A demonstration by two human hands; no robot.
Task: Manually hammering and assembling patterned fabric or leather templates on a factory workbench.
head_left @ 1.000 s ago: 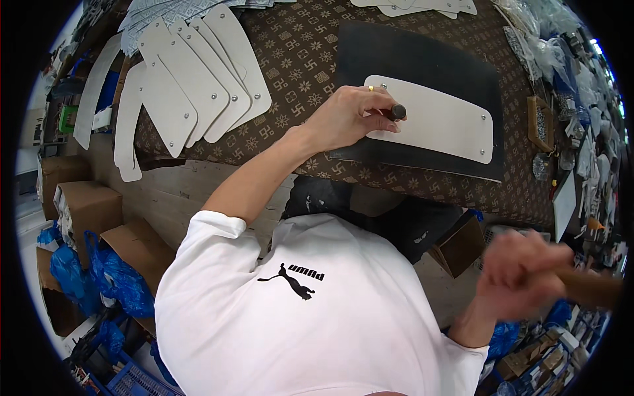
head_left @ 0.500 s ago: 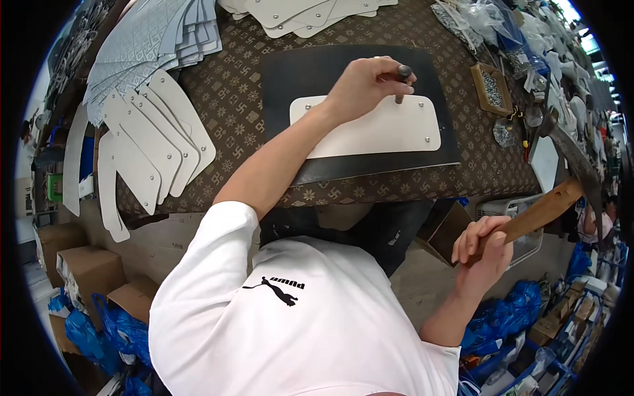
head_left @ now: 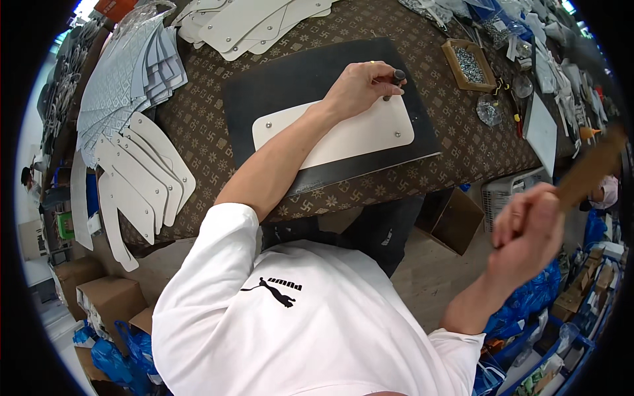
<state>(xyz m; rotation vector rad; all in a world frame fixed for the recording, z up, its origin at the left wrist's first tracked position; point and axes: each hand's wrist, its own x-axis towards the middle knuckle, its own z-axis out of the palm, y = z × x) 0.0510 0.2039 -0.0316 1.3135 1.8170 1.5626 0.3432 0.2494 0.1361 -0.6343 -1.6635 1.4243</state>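
A white panel with rounded corners and small metal studs lies on a black mat. Over its far right corner my left hand grips a short dark metal punch, held roughly upright; the punch's lower tip is partly hidden by the fingers. Off to the right, beyond the table's front edge, my right hand is closed round the wooden handle of a hammer. Motion blurs that hand and handle, and the hammer's head cannot be made out.
Studded white panels lie fanned at the table's left, below grey patterned sheets. More white panels are piled at the back. A wooden box of small metal pieces stands at right, near a white board. Below sits a cardboard box.
My right hand has swung outward to the right with the hammer, whose head was visible before. The left hand keeps the punch at the panel's corner. The whole view has turned slightly.
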